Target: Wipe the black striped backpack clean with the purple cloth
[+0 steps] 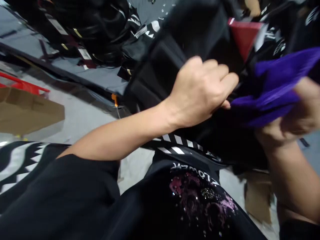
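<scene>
Near the middle of the view, my left hand (203, 90) is closed in a fist over a large black bag or fabric piece (160, 73), its fingers pinched on the dark edge beside purple cloth. My right hand (297, 113), blurred by motion at the right, grips the crumpled purple cloth (277, 83), which stretches toward my left fingertips. A red triangular piece (245, 36) with a white edge shows on the black item above my hands. Black-and-white striped trim (182, 141) runs below my left wrist.
Several black bags (100, 30) with tags lie on the grey table (102, 78) at the upper left. A cardboard box (30, 110) and red frame (22, 83) are at the far left. More cardboard (258, 198) sits low on the right. Part of another hand (253, 6) shows at the top.
</scene>
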The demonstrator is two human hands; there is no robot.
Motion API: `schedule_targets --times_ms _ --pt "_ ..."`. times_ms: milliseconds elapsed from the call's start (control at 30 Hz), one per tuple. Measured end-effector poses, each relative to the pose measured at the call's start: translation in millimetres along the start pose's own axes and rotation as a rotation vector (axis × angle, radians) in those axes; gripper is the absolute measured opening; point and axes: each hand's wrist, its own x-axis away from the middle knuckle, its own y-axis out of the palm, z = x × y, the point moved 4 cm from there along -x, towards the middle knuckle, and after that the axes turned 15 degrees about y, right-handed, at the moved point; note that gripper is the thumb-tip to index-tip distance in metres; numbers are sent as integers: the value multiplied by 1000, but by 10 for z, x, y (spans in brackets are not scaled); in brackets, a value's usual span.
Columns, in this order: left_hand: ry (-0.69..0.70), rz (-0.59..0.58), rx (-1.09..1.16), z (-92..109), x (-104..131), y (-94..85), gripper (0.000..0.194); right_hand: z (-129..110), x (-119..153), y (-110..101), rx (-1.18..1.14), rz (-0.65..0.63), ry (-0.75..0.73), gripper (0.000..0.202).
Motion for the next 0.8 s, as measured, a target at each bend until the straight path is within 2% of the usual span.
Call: schedule_targets --times_ms 33,100,167,233,300,367,433,500,567,633,700,800 --pt "-45 -48 88 74 21 142 30 50 28 14 28 5 -40 44" --pt "-91 -179 301 210 74 547 23 237 150 163 5 -45 -3 38" --pt "-23 -296 498 295 114 944 23 520 291 395 -24 -133 175 36" --pt "55 -281 587 250 133 1156 27 778 386 553 -95 -129 345 34" --pt "1 -160 537 64 133 1179 27 928 413 604 -172 -80 471 32" --pt "-122 -66 431 -149 111 1136 33 931 390 605 -184 -63 478 31" --pt "-151 -111 389 -269 36 1172 67 811 359 637 -127 -128 350 33" --pt "-84 -250 415 -292 -76 1318 95 652 372 712 -73 -234 197 38" --pt "-60 -360 429 -297 -171 1507 103 525 430 777 -65 -294 117 41" --pt "-75 -405 420 -306 -225 1674 106 455 505 807 -58 -297 115 39" --pt "-46 -409 423 -294 -233 1776 104 447 580 824 -35 -302 152 36" --pt "38 -335 423 -256 -194 1781 100 511 681 841 -57 -314 191 36"
